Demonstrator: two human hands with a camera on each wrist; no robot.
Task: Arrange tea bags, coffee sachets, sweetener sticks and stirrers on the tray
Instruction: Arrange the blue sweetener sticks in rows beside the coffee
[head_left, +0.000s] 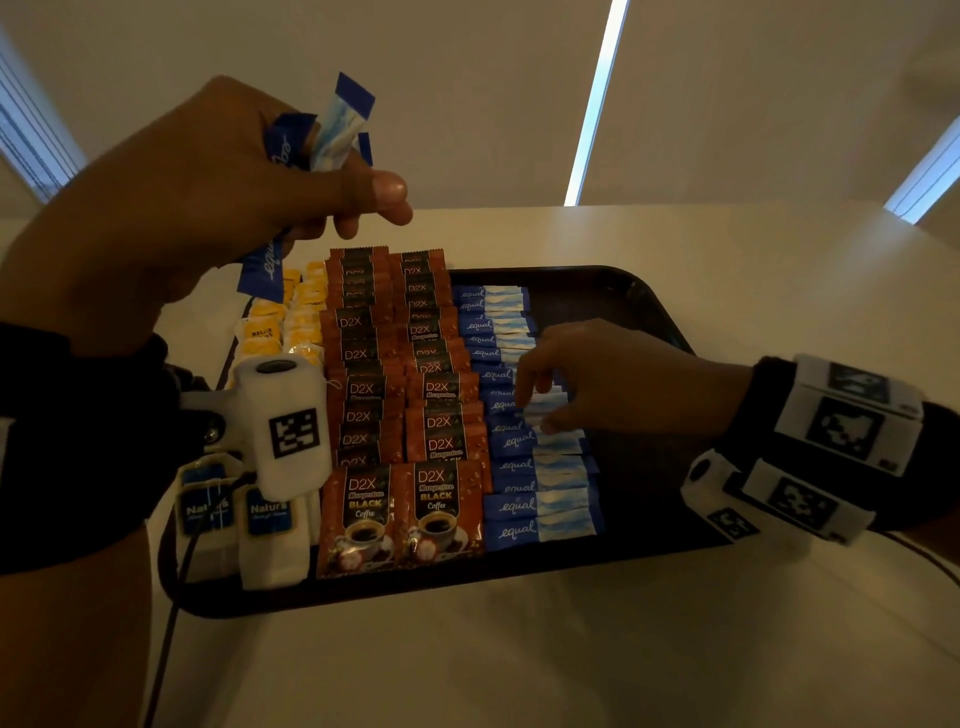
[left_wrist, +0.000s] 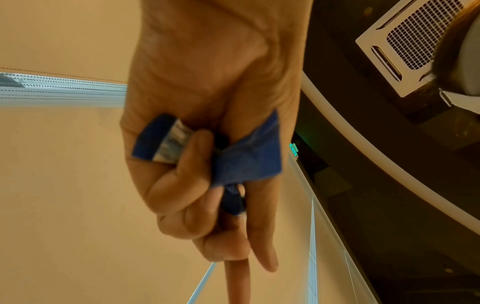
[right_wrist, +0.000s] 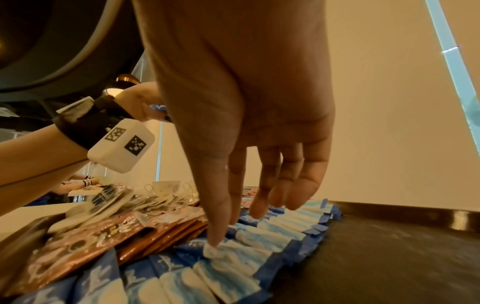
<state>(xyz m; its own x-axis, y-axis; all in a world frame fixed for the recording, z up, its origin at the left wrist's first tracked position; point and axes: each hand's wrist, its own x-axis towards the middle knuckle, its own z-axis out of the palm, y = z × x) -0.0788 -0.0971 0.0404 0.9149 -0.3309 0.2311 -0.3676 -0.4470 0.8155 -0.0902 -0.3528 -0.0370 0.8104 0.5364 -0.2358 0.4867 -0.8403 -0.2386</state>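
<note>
A: Starting at the left, what does the tray (head_left: 597, 275) already hold?

B: Tea bags (head_left: 265, 514) fill the left edge, blue-labelled ones near the person and yellow ones farther back. Beside them run two columns of coffee sachets (head_left: 400, 415), overlapped like shingles, then a column of blue sweetener sticks (head_left: 524, 467). The tray's right part is bare dark plastic.

A: And the hands?

B: The left hand (head_left: 218, 192) is raised above the tray's far left corner, its fingers curled round a small bunch of spare sticks (head_left: 332, 130); the left wrist view shows the blue ends poking out of the fist. The right hand (head_left: 597, 379) reaches down over the middle of the sweetener column. In the right wrist view its fingertips (right_wrist: 215, 236) press on one stick (right_wrist: 233, 253) in the row, fingers fairly straight, not clamped on it.

A: So how far along is the job?

B: It looks well advanced. Tea and coffee seem settled, and the sweetener column runs nearly the tray's full depth. The bunch in the left hand is yet to be laid down. No stirrers show anywhere, so they probably belong in the bare right part.

A: Anything else around?

B: Only the pale surface (head_left: 519, 665) under the tray.
</note>
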